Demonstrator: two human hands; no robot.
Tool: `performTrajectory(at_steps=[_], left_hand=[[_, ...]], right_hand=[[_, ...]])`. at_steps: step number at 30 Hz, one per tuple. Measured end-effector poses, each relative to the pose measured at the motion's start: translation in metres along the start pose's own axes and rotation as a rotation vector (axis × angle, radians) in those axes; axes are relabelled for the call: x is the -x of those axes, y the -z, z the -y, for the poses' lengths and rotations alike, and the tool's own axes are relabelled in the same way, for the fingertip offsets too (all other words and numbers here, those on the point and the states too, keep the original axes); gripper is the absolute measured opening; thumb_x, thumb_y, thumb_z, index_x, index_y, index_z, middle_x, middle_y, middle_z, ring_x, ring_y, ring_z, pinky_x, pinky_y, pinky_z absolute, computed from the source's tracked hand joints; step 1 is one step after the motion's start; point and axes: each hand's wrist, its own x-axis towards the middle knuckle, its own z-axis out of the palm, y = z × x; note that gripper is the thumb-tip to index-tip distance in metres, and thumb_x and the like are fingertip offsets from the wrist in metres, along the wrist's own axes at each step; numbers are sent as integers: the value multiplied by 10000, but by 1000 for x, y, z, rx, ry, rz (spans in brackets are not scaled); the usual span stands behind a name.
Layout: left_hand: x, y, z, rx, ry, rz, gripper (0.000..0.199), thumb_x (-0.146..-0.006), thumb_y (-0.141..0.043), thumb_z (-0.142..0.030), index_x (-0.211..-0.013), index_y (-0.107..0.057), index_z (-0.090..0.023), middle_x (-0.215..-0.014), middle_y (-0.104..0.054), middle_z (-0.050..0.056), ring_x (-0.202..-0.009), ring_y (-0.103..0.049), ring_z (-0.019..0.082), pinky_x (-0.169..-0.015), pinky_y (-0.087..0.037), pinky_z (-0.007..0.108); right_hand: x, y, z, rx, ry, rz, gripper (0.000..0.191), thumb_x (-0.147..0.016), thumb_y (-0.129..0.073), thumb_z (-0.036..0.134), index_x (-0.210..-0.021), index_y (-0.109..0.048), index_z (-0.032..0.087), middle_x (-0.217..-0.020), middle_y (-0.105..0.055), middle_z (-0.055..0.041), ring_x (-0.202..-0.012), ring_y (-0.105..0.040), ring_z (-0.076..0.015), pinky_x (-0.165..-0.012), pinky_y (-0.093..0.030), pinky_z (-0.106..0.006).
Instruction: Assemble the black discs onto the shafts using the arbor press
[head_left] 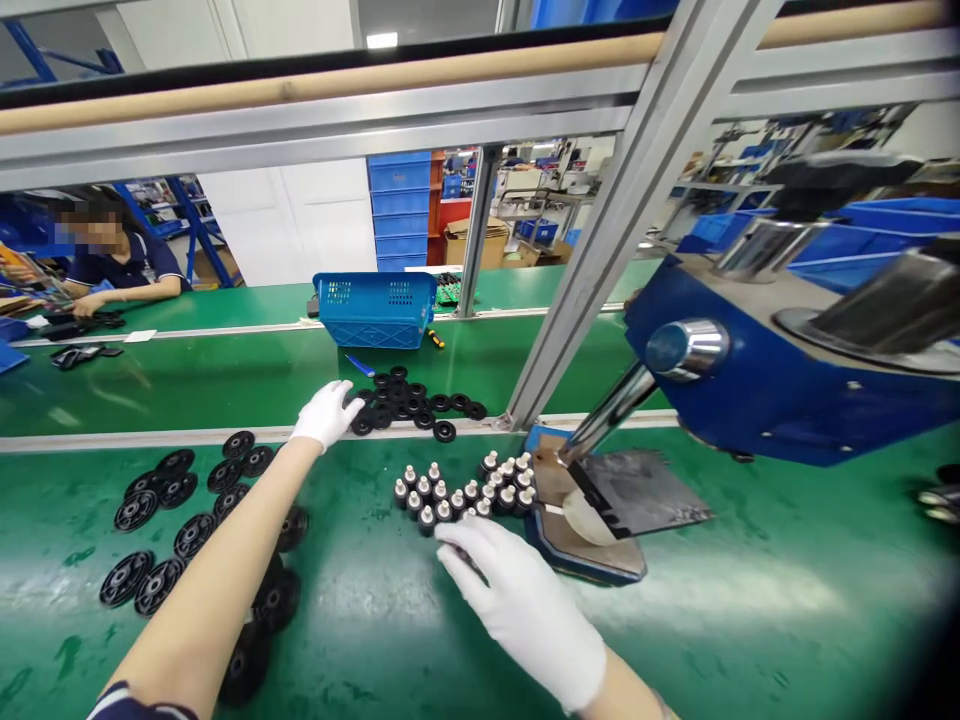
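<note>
My left hand (326, 415), in a white glove, reaches to the near left edge of a pile of small black rings (409, 405). Its fingers are slightly spread, and I see nothing held in them. In a matching glove, my right hand (525, 610) is just in front of a cluster of black cylindrical parts with whitish stems (442, 495), standing upright. Thumb and forefinger are apart; whether a fingertip touches the nearest part is unclear. Several larger black spoked discs (196, 535) lie around and beneath my left forearm, which hides some.
A blue bench press (765, 370) with a metal plate (652, 490) stands at right. Beyond the rings are a blue basket (375, 315), a blue pen-like tool (360, 366) and a yellow-black tool (436, 339). A metal post (592, 230) slants upward. Another person (124, 260) sits far left.
</note>
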Motion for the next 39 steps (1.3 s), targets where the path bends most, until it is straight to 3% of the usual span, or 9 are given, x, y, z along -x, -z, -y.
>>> performTrajectory(at_steps=[3,6,10,13,17,22,31,35,39], left_hand=[[-22,-22,8,-25,14,49,489,-902,-547,-440,-1308,-490,-174,-1404,-462,132,-1279,-445,294,-1055,-361,505],[-35,-46,5,-44,34,77,457,-906,-558,-416,-1296,-494,-185,-1378,-473,114,-1229,-482,290,-1017,-386,544],[-45,-64,8,-56,88,78,548,-894,-520,-519,-1331,-464,-193,-1398,-450,131,-1258,-448,311,-1032,-353,553],[-51,-70,16,-33,103,77,645,-845,-464,-665,-1333,-485,-243,-1404,-462,135,-1286,-411,342,-1040,-340,519],[-53,-79,19,27,87,82,652,-781,-437,-760,-1260,-563,-336,-1404,-471,77,-1273,-413,359,-1026,-354,502],[-40,-86,14,91,44,70,622,-687,-615,-716,-1190,-615,-350,-1393,-445,62,-1222,-453,362,-1013,-379,483],[-6,-74,18,267,-222,52,485,-748,-717,-314,-1216,-599,-269,-1315,-515,73,-1219,-492,264,-1069,-376,417],[25,-64,16,336,-377,127,434,-789,-678,-273,-1215,-597,-244,-1305,-541,81,-1207,-518,233,-1057,-406,389],[59,-41,19,363,-465,206,335,-770,-706,-333,-1097,-669,-269,-1267,-587,41,-1181,-541,220,-1044,-419,351]], right_hand=[[-58,6,10,31,-49,-59,214,-966,-455,316,-1076,-614,224,-1090,-628,-49,-1029,-576,-192,-925,-436,-318],[-132,14,-2,143,-268,-52,322,-969,-422,422,-1197,-580,260,-1227,-575,-49,-1157,-517,-208,-1013,-374,-328],[-212,14,-54,211,-566,8,481,-921,-456,547,-1274,-552,236,-1285,-532,-125,-1161,-514,-323,-958,-411,-481],[-239,7,-96,262,-806,72,494,-932,-477,512,-1283,-524,167,-1315,-498,-150,-1186,-494,-326,-948,-421,-535],[-255,-11,-127,298,-871,174,423,-923,-554,431,-1261,-522,178,-1342,-478,-108,-1195,-489,-285,-978,-422,-523],[-265,-35,-128,249,-758,275,374,-936,-553,385,-1249,-531,181,-1289,-524,-99,-1118,-547,-248,-946,-463,-478],[-244,-44,-82,124,-526,322,321,-945,-544,365,-1205,-556,177,-1215,-570,-89,-1028,-592,-213,-880,-512,-421],[-227,-40,-54,71,-388,340,331,-944,-548,347,-1228,-543,179,-1244,-554,-91,-1075,-573,-228,-913,-492,-445],[-215,-32,-31,-3,-287,511,264,-914,-595,352,-1107,-621,173,-1148,-620,-72,-1008,-606,-206,-895,-504,-420]])
